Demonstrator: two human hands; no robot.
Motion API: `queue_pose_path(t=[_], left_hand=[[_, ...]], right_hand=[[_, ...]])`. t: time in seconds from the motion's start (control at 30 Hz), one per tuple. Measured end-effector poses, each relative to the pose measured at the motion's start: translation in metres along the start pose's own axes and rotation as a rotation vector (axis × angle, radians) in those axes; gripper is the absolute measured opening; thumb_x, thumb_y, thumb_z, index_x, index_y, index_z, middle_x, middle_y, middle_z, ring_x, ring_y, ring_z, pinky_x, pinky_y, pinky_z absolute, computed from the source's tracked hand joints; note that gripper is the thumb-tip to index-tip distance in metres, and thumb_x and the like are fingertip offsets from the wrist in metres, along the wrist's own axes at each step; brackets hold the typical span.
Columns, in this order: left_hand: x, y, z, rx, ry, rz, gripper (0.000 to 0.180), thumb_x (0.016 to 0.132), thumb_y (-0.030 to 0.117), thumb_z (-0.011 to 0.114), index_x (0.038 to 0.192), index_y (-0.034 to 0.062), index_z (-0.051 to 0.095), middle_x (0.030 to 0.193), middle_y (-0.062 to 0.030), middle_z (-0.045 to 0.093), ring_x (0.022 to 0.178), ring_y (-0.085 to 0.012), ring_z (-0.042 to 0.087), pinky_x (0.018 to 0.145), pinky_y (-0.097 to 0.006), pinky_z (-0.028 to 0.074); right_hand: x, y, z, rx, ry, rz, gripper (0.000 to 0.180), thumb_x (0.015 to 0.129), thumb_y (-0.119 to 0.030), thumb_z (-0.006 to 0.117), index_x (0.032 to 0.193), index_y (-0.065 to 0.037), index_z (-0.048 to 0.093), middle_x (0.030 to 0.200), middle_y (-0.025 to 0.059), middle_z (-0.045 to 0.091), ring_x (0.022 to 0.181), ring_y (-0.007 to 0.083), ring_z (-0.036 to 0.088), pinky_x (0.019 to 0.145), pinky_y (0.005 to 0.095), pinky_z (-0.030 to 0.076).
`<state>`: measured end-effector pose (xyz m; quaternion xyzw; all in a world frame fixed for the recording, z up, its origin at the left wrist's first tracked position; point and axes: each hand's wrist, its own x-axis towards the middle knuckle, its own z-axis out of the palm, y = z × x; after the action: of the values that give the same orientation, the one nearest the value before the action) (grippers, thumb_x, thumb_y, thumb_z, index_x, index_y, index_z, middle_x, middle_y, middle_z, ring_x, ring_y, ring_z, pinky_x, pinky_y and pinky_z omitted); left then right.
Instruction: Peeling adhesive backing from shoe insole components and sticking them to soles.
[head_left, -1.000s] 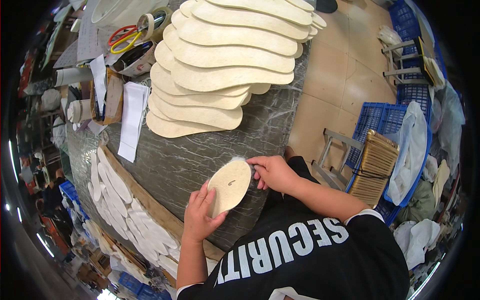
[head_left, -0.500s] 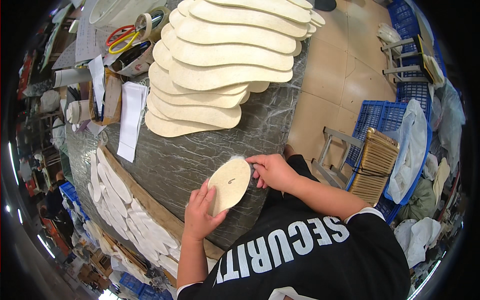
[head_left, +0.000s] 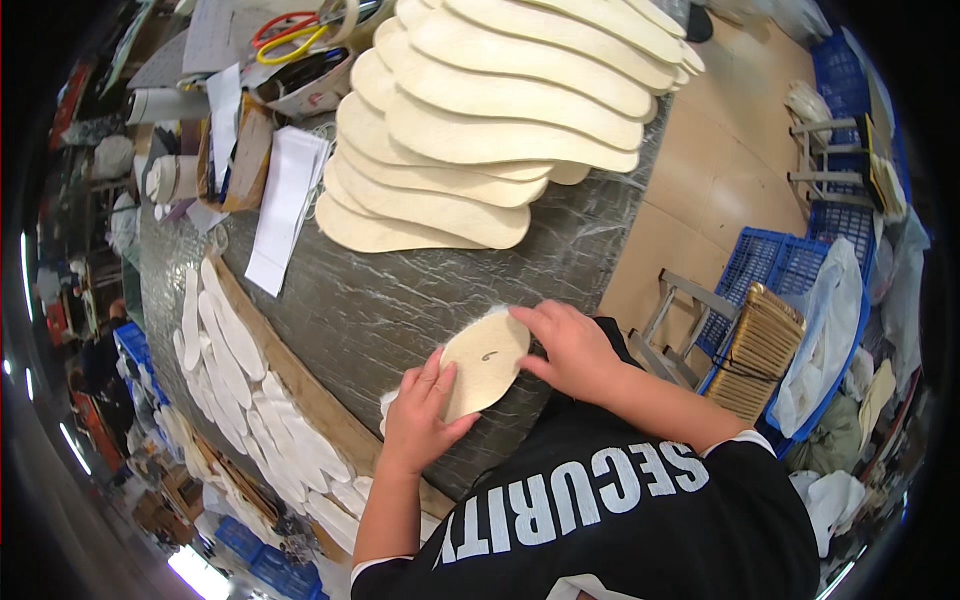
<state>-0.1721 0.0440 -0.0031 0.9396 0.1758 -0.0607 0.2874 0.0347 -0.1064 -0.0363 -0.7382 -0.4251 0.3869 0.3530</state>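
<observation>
A cream oval piece (head_left: 487,365), apparently an insole blank with a small dark mark, is between my hands over the near part of the dark table. My left hand (head_left: 425,415) grips its left side, fingers over the face and thumb along the lower edge. At the far right edge my right hand (head_left: 572,350) has its fingertips and thumb closed around the rim. White fluffy material (head_left: 497,312) shows beside that upper edge; more white peeks out by my left fingers. What lies underneath the piece is hidden.
Overlapping rows of cream insoles (head_left: 520,130) cover the far table. White insole pieces (head_left: 250,400) lie at left, beside a brown strip (head_left: 290,360). White paper slips (head_left: 285,210), scissors (head_left: 293,38) and a box (head_left: 240,160) stand far left. Blue crates (head_left: 750,260) and a woven-seat stool (head_left: 752,350) are right.
The view has shifted, so the table things appear moved. My right thumb now rests at the oval piece's right edge, and the piece lies at a slightly different angle.
</observation>
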Motion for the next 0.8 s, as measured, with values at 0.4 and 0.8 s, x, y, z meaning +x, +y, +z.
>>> queue_pose_path(t=[0.4,0.8], left_hand=[[-0.006,0.006,-0.016,-0.188,0.088,-0.118,0.066,0.062,0.019,0.082,0.12,0.0019,0.056,0.133,-0.0154,0.052,0.099,-0.035,0.056,0.081,-0.037,0.051],[-0.032,-0.031,-0.021,-0.401,0.133,-0.436,0.016,0.074,0.005,0.071,0.083,-0.0017,0.061,0.095,-0.0152,0.062,0.085,-0.0317,0.062,0.075,-0.035,0.05]], right_hand=[[0.025,-0.004,0.014,-0.331,-0.269,-0.401,0.095,0.052,-0.029,0.086,0.135,-0.013,0.044,0.135,0.0124,0.044,0.131,0.031,0.038,0.111,0.0563,0.02],[0.03,-0.009,0.008,-0.414,-0.311,-0.336,0.098,0.049,-0.033,0.087,0.134,-0.01,0.044,0.129,0.0121,0.046,0.125,0.0314,0.042,0.109,0.0529,0.025]])
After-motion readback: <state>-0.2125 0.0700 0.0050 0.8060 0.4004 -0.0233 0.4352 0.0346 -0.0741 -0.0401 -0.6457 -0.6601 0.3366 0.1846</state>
